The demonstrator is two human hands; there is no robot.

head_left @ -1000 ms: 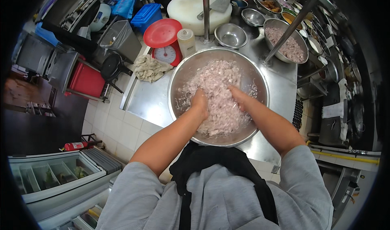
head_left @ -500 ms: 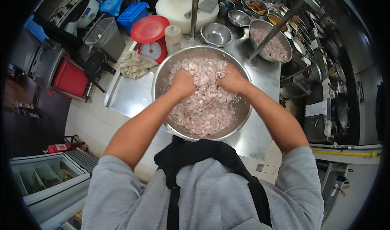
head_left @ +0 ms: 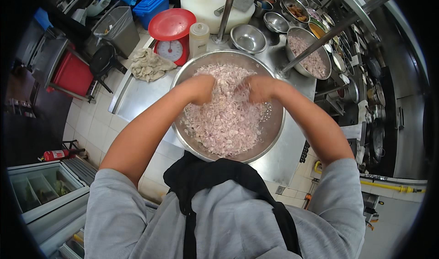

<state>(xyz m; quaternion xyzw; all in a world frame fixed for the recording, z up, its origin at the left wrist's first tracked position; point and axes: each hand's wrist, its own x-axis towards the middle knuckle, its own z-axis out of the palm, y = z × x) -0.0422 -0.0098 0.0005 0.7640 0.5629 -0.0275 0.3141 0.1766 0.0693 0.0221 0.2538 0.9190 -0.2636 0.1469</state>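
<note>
A wide steel bowl (head_left: 182,135) sits at the front of the steel table, heaped with thin pale-pink slices that look like shallots (head_left: 224,133). Into the left part of the heap reaches my left hand (head_left: 202,89), its fingers turned inward and mostly hidden by the slices. My right hand (head_left: 259,89) is opposite, at the right part of the heap, its fingers smeared by motion. A short gap full of slices lies between the two hands. Whether either hand has slices gripped in it does not show.
Behind the bowl are a red scale (head_left: 171,51), a squeeze bottle (head_left: 199,38), a smaller steel bowl (head_left: 248,38) and a round white chopping block (head_left: 196,2) with a cleaver. A metal post (head_left: 226,14) rises there. A crumpled cloth (head_left: 150,65) lies left; another filled bowl (head_left: 328,71) stands right.
Both hands have shifted slightly within the heap, with the right one now blurred. The slices are rearranged, spreading more evenly toward the near side. The whole view has tilted a little.
</note>
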